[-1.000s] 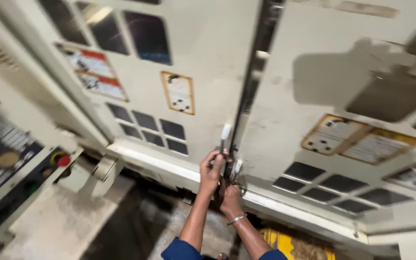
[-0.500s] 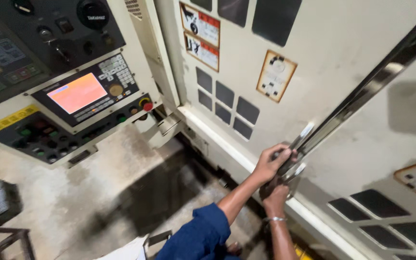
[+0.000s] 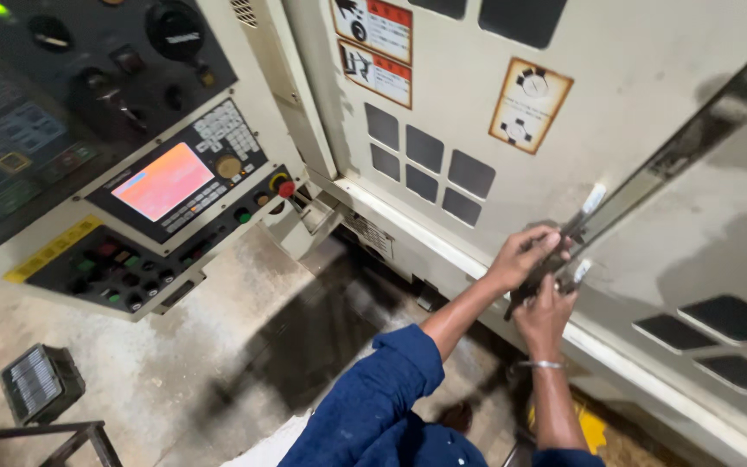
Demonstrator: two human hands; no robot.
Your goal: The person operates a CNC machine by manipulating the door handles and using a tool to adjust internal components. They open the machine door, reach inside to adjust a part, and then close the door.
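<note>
Left hand and right hand clenched on door handles, seam at 3 o'clock; paired grip for leverage, panel at 9.

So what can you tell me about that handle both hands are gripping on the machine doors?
The handle looks like dull grey metal, a slim bar with pale ends, sitting where the two cream doors meet, at the lower end of the dark gap between them. It runs slantwise in the view. The left hand wraps it from above and the right hand grips just below, hiding its middle.
</note>
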